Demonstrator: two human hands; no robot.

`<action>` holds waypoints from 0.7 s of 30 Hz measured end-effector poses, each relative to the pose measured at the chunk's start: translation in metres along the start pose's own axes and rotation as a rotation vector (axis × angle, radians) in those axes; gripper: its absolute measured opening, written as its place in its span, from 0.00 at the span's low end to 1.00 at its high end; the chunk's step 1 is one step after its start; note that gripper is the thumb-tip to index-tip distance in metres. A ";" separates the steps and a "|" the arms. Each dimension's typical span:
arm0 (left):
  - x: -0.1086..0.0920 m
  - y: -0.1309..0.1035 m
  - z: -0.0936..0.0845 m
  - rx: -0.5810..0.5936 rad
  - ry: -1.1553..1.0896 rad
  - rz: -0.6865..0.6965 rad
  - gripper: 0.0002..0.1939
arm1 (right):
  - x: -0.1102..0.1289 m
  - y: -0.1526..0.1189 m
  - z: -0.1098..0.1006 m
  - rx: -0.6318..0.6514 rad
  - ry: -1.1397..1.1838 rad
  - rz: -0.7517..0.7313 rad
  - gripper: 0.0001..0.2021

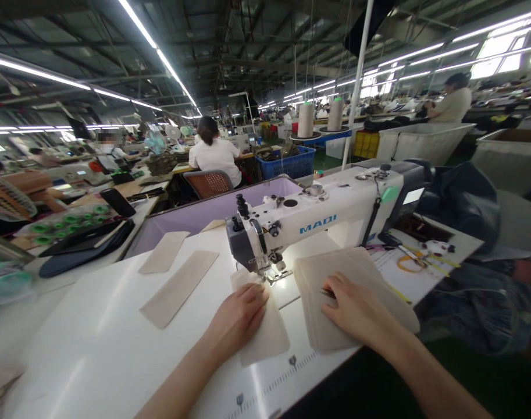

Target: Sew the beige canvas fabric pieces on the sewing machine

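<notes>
A white sewing machine stands on the white table. My left hand lies on a beige fabric piece just in front of the needle area, its fingers together and pressed on the cloth. On the right, my right hand rests over a stack of beige fabric, fingers curled round a small dark metal tool that is mostly hidden. Two more beige pieces, one longer and one shorter, lie flat to the left of the machine.
Scissors and small items lie right of the machine. Behind the table are a purple-lined bin and a blue crate. A person in white sits ahead. Thread cones stand behind the machine. Denim hangs at the right.
</notes>
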State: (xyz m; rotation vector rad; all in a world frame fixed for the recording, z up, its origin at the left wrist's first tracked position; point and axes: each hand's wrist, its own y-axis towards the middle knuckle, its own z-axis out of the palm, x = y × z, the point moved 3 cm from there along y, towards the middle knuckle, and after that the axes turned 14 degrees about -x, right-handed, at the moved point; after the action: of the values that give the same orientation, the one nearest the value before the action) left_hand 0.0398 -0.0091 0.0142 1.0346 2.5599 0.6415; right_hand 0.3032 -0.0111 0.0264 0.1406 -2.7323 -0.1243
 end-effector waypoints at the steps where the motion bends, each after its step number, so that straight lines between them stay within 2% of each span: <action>1: 0.003 0.001 0.001 0.005 0.003 -0.006 0.17 | -0.001 -0.001 -0.003 0.026 -0.023 0.002 0.07; 8: 0.011 0.000 0.004 0.009 0.011 -0.036 0.17 | -0.001 -0.004 -0.009 0.084 -0.047 -0.003 0.06; 21: 0.006 -0.003 0.004 -0.057 0.028 -0.078 0.17 | -0.001 -0.006 -0.012 0.020 0.018 0.011 0.04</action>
State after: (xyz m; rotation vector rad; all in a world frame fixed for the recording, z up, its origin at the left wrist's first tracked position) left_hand 0.0359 -0.0052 0.0085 0.9086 2.5757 0.7079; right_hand 0.3091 -0.0173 0.0364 0.1310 -2.7166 -0.0923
